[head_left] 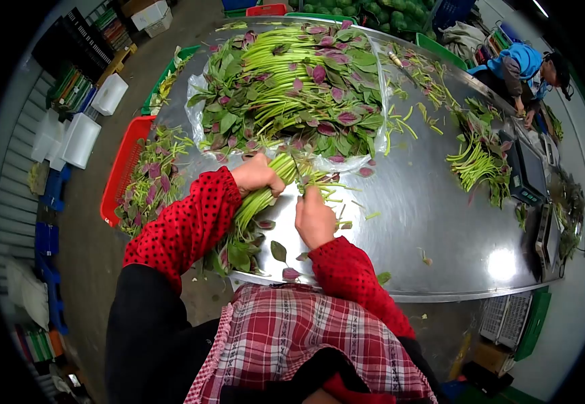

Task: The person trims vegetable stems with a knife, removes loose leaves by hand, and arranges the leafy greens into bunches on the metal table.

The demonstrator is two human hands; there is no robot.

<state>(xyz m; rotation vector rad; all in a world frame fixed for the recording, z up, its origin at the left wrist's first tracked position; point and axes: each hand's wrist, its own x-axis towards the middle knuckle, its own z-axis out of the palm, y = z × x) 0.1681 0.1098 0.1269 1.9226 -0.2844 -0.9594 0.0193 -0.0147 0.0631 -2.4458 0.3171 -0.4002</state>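
My left hand (257, 175) is closed around a bunch of amaranth (253, 206), its green stems pointing up and right and its leaves hanging toward the table's near edge. Just right of the stem ends, my right hand (315, 219) is closed on a knife (298, 170); the thin dark blade stands against the stems, and the fist hides the handle. Cut stem pieces (345, 224) lie scattered beside this hand. Beyond both hands, a large heap of amaranth (285, 81) with green and purple leaves rests on a clear plastic sheet (197, 94).
The metal table (427, 222) carries another amaranth bunch (479, 158) beside a dark scale (525, 168) at right. A red crate (122, 158) with loose greens adjoins the left edge. A co-worker (525, 71) in blue works at the far right. A wooden-handled tool (395, 59) lies farther back.
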